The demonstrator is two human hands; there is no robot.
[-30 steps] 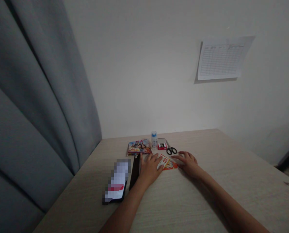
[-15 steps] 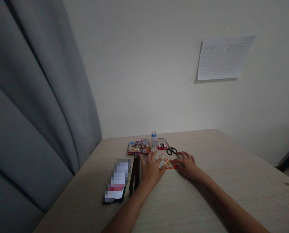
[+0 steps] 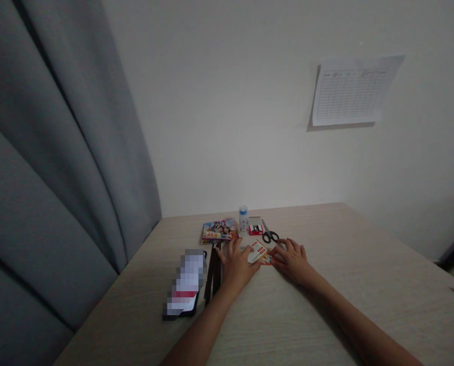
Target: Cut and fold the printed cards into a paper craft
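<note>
Left fingers [image 3: 236,247] spread, right fingers [image 3: 279,252] bent, forearms [image 3: 335,300] extended

Phone [image 3: 187,282] lay near table's [image 3: 364,264] left edge, screen pixelated. Booklets [image 3: 219,230] sat stacked near far edge, upright bottle [image 3: 243,220] beside them, then small red box [image 3: 255,229]. Printed sheet [image 3: 352,96] hung on wall [image 3: 212,127]; gray curtain [image 3: 97,101] along left edge.

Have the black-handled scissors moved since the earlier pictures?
No shift that I can see. Judged against the back edge of the table, the scissors lie in the same spot, beside the small red box.
</note>
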